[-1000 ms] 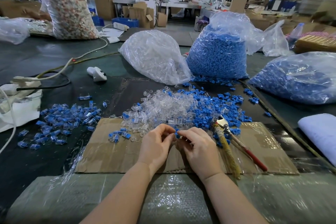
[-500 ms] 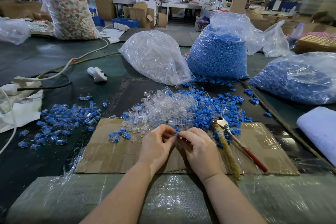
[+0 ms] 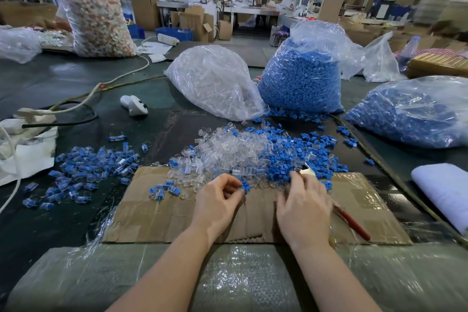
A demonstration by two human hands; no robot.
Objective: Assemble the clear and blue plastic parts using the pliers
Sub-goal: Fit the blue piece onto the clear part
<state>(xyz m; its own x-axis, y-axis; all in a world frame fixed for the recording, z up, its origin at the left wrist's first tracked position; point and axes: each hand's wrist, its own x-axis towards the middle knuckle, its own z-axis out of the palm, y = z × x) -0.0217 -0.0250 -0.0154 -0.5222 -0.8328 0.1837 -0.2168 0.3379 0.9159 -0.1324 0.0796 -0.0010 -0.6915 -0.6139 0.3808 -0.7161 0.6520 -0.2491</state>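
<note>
Dark green table [image 3: 63, 83] lying under flattened cardboard sheet [image 3: 157, 213]; factory hall with stacked boxes stretching behind. Loose pile of clear parts [image 3: 228, 152] and blue parts [image 3: 298, 159] spreading across cardboard's far edge; assembled pieces [image 3: 83, 172] lying at left. Bag of clear parts [image 3: 215, 83] and bag of blue parts [image 3: 301, 78] standing behind pile. Left hand [image 3: 217, 202] pinching small blue part [image 3: 246, 187] between curled fingertips. Right hand [image 3: 304, 208] lying over pliers [image 3: 352, 223], covering most of them; grip impossible to make out. Background blurring.
</note>
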